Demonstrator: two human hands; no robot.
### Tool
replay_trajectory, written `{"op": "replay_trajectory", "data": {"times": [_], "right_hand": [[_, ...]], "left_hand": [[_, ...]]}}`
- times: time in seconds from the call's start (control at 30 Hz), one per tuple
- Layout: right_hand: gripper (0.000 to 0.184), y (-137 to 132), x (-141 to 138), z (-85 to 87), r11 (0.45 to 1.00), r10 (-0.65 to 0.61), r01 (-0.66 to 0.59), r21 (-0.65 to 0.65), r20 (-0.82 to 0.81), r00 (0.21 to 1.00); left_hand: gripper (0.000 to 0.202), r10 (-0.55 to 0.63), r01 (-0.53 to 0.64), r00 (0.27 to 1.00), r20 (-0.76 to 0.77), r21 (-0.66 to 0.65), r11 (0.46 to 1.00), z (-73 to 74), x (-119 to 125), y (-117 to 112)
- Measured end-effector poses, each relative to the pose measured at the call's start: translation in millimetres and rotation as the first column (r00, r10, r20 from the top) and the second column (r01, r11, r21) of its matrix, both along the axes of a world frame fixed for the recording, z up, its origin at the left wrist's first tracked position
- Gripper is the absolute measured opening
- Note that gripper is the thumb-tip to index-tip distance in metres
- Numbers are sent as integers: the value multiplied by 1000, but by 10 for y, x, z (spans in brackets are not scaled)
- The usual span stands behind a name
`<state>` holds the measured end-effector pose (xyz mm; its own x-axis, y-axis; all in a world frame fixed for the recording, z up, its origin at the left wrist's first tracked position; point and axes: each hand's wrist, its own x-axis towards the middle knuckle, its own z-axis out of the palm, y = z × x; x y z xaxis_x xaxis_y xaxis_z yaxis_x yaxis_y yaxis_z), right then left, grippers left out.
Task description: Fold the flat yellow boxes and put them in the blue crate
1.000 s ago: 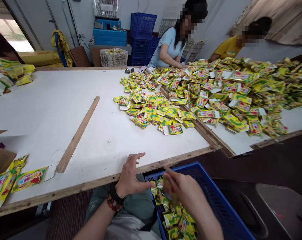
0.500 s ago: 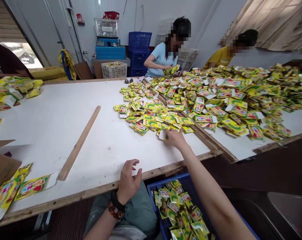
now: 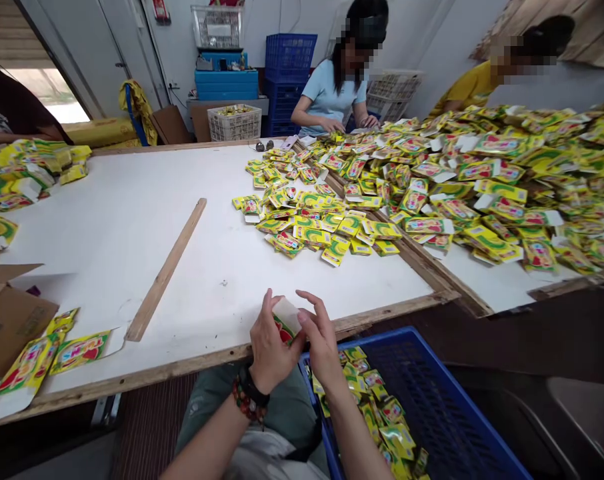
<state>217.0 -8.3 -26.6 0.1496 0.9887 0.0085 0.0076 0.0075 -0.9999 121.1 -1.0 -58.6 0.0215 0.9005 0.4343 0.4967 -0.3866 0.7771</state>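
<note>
While both hands meet just above the near edge of the table, the carton could slip down between this edge and the blue crate. The left hand is curled around it from below, and the right hand only pinches its white flap, with the other fingers loosely spread (a light hold, I judge). A hard pull may tear the flap. On the white table lie a pile of such cartons and a wooden strip. 2 people work at the far side.
</note>
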Motion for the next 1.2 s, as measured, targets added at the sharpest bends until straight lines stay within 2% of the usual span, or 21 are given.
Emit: {"op": "replay_trajectory", "data": {"times": [0.13,0.27,0.37,0.43,0.57,0.63,0.7,0.77,0.87,0.93,1.07,1.2], "right_hand": [[38,-19,-36,-38,993,87,-101,-57,-206,975],[46,-16,-113,-44,972,70,-167,-168,-469,881],[47,13,-138,-36,956,64,-216,-198,-577,814],[46,31,-144,-30,952,67,-227,-203,-588,806],[44,28,-148,-14,971,71,-164,-174,-445,893],[38,3,-143,-8,984,127,-156,-81,-280,951],[31,-28,-134,-8,987,162,-161,26,-76,984],[29,-52,-128,-10,982,143,-153,109,93,985],[27,-59,-131,-3,974,96,-140,180,234,967],[27,-46,-138,5,977,76,-125,174,265,961],[30,8,-130,5,998,60,-66,23,214,975],[29,51,-95,35,993,117,-115,-22,144,983]], "left_hand": [[56,56,-55,998,18,-34,998,-77,-70,-32],[51,161,-163,984,70,33,986,-146,-98,-40],[39,131,-141,989,74,137,981,-180,-99,-22],[34,104,-115,991,80,162,980,-190,-95,-13],[41,47,-60,994,96,138,989,-154,-98,-15],[53,35,-43,994,102,77,996,-112,-118,-16],[58,-4,8,997,79,-46,999,-73,-147,-10],[50,-57,62,997,44,-143,988,-53,-172,3],[36,-75,77,997,22,-146,986,-62,-182,24],[32,-64,66,998,21,-134,989,-80,-171,30],[30,-14,15,1000,8,-179,984,-107,-139,25],[33,11,-10,1000,8,-173,985,-119,-130,25]]}}
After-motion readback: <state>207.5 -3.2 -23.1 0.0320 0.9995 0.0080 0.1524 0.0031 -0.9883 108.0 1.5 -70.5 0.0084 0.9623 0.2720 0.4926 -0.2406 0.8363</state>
